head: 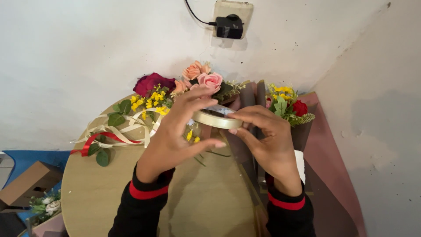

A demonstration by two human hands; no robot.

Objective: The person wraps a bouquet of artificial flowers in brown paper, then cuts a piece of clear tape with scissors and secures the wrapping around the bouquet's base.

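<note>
surroundings: round wooden table [101,193] against white wall; loose flowers [193,81] and cream ribbon [127,127] at its far edge, wall plug [229,26] above
obstruction: hands hide the table's middle
tape roll [217,119]: cream ring, thin, tilted, held above table centre
left hand [175,134]: fingers spread, tips grasping roll's left side
right hand [263,138]: pinching roll's right edge
counts: 1 roll, 2 hands, 1 wrapped bouquet [287,105] right of table

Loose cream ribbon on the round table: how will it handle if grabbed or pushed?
The cream ribbon lies in slack loops and curls, so it is probably floppy and very light. A push would likely bunch it, not slide it whole. It tangles with a red ribbon and green leaves, so lifting it may drag those along.
</note>
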